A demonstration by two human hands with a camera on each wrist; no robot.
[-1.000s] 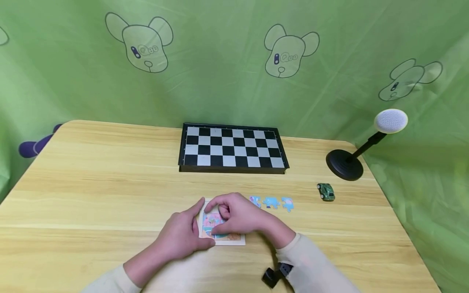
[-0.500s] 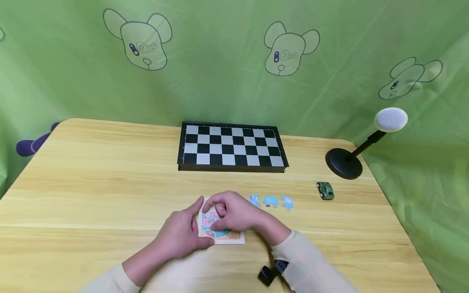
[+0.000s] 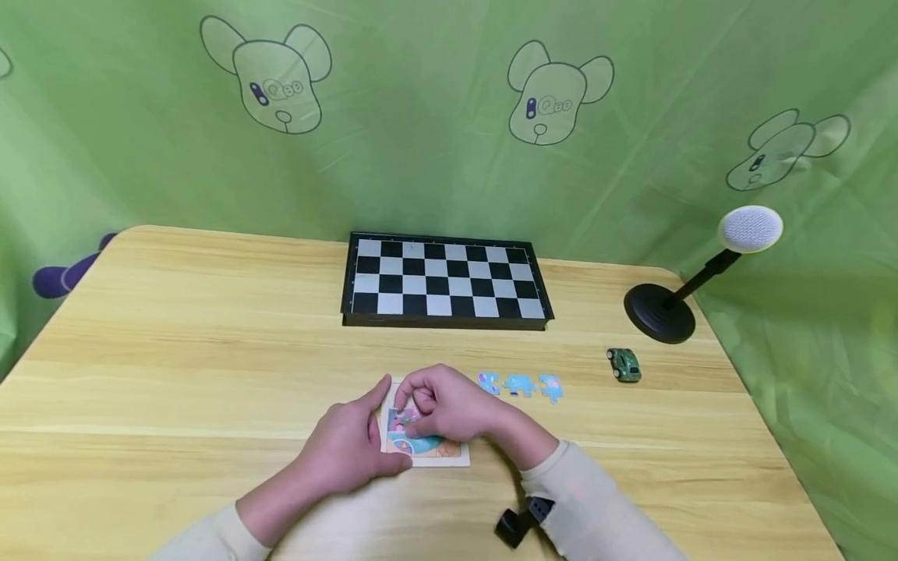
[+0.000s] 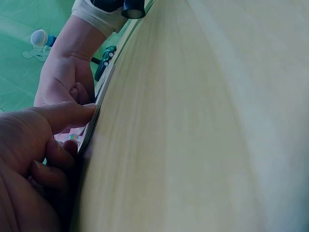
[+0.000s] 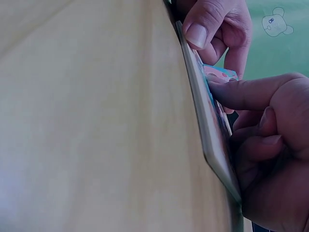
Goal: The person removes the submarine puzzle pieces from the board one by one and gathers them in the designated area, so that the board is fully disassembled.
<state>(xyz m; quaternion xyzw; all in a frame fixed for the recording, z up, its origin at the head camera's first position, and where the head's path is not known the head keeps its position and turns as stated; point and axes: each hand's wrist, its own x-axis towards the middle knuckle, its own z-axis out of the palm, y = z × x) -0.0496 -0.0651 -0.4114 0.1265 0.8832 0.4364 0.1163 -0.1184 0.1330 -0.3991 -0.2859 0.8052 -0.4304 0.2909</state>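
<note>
A small jigsaw puzzle board (image 3: 442, 461) with a pale rim lies on the table before me, partly covered by my hands. My left hand (image 3: 347, 448) grips its left side, with the thumb on the near edge and the index finger along the left rim. Over the picture, my right hand (image 3: 452, 405) pinches a pink and blue puzzle piece (image 5: 221, 72) between thumb and index finger. That piece stands tilted up from the board in the right wrist view. Three loose blue puzzle pieces (image 3: 520, 385) lie in a row just right of the right hand.
Beyond the hands sits a black-and-white chessboard (image 3: 449, 282) in a black frame. On the right are a green toy car (image 3: 624, 365) and a round white-headed device on a black stand (image 3: 659, 313). A green printed curtain (image 3: 435, 156) hangs behind the table (image 3: 210, 327).
My right thumb has shifted slightly up the board with the puzzle piece, uncovering more of the picture's lower part. The left hand keeps its hold in the same place.
</note>
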